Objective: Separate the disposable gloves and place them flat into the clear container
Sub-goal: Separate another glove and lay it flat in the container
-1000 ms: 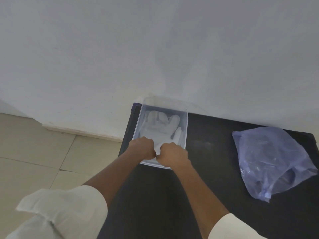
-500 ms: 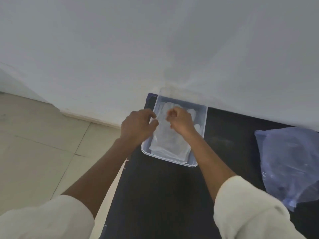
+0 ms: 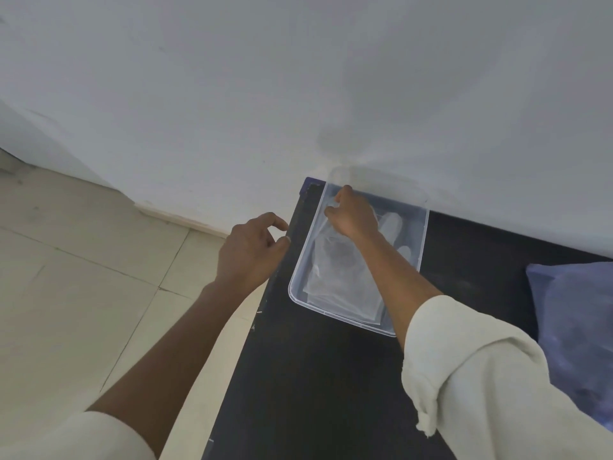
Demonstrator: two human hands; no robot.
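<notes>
A clear rectangular container (image 3: 297, 295) sits at the far left corner of the black table (image 3: 315, 386), against the wall. Translucent disposable gloves (image 3: 335, 280) lie flat inside it, fingers pointing to the wall. My right hand (image 3: 353, 214) is down inside the container at its far end, fingertips pinched on the top glove's finger part. My left hand (image 3: 252, 250) hovers just left of the container, over the table's left edge, fingers apart and holding nothing.
A bluish plastic bag (image 3: 577, 313) lies on the table at the right edge of view. A white wall runs right behind the table. Beige floor tiles (image 3: 83, 277) lie to the left, below the table edge.
Both hands moved from the container's near rim to its far end. Then my left hand let go and drew out to the left, while my right hand stayed on the glove.
</notes>
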